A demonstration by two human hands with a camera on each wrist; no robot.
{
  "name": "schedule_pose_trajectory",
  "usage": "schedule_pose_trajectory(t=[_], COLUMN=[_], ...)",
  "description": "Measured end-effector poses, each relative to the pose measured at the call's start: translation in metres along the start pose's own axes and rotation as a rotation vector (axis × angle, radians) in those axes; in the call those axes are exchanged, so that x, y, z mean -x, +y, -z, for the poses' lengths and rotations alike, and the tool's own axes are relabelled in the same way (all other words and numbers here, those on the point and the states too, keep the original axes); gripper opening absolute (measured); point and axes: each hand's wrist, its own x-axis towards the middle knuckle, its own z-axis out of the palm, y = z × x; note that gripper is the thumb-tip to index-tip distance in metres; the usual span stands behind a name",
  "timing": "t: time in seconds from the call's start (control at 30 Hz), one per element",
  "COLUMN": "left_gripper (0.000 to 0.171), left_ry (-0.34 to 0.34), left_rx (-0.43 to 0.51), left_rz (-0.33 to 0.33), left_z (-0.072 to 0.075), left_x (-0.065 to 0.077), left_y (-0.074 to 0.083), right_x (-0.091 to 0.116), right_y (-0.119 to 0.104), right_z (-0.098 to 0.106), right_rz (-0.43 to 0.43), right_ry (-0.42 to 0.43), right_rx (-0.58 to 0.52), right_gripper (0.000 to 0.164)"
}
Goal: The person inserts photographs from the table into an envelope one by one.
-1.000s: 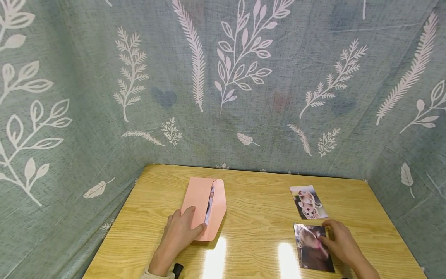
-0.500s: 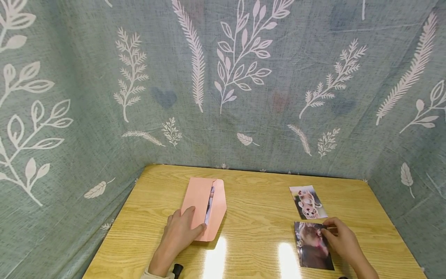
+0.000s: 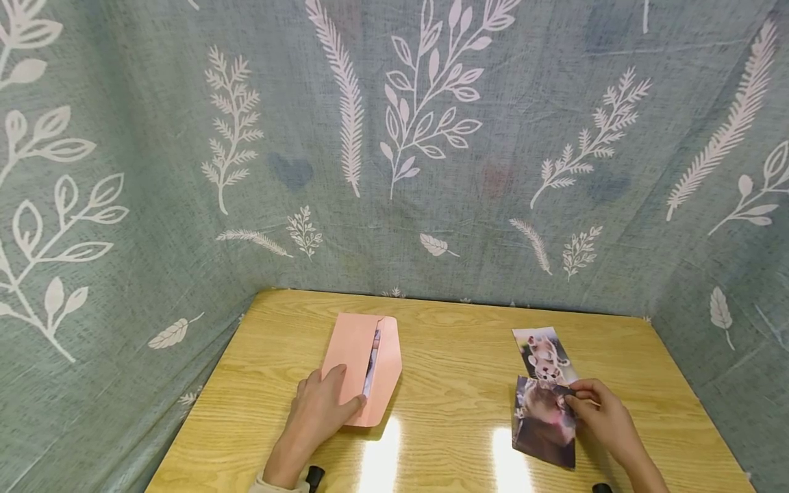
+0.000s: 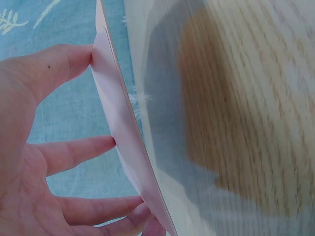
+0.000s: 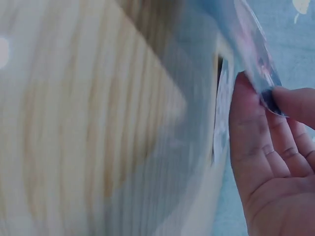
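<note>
A pink envelope point(image 3: 350, 342) lies on the table at left centre, its flap spread to the right. A printed picture point(image 3: 371, 373) peeks out through its slit. My left hand point(image 3: 319, 404) presses its fingertips on the envelope's lower part; in the left wrist view, nearly straight fingers touch the paper point(image 4: 115, 108). On the right, my right hand point(image 3: 607, 416) pinches a dark photo point(image 3: 545, 421) by its upper right corner between thumb and forefinger. That photo is tilted off the table in the right wrist view and bends a little. Its top edge overlaps a second photo, of a cub-like animal point(image 3: 544, 352).
The wooden table point(image 3: 456, 370) reaches back to a grey-green leaf-patterned cloth point(image 3: 401, 226), which also hangs at both sides. Two bright light reflections lie on the tabletop near the front. A dark wrist strap piece point(image 3: 314, 476) shows beside the left sleeve.
My right hand has lifted the dark photo and shifted it slightly up and left, so it now covers the lower edge of the cub photo. The left hand and envelope have stayed put.
</note>
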Motion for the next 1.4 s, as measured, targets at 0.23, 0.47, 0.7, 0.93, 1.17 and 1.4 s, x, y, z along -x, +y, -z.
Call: schedule_pose_trajectory(t=[0.23, 0.47, 0.7, 0.93, 1.17, 1.4], left_gripper=[0.069, 0.068, 0.068, 0.069, 0.069, 0.069], left_ry=[-0.008, -0.012, -0.015, -0.012, -0.003, -0.005], left_rx=[0.004, 0.0, -0.002, 0.003, 0.002, 0.01], left_rz=[0.005, 0.007, 0.013, 0.021, 0.019, 0.016], left_z=[0.0, 0.0, 0.0, -0.002, -0.003, -0.003], left_x=[0.0, 0.0, -0.001, -0.002, -0.002, -0.002], left_y=[0.001, 0.001, 0.0, -0.001, -0.001, -0.002], right_x=[-0.007, -0.013, -0.02, -0.028, -0.037, -0.048], right_y=[-0.006, -0.016, -0.029, -0.043, -0.056, -0.073], right_z=[-0.006, -0.017, -0.033, -0.05, -0.064, -0.08], right_rz=[-0.121, -0.116, -0.117, -0.056, -0.026, -0.033], right_ry=[-0.028, -0.006, -0.017, -0.025, -0.066, -0.098], right_rx=[-0.213, -0.291, -0.334, -0.391, -0.403, -0.422], right_gripper=[0.035, 0.038, 0.039, 0.036, 0.034, 0.034])
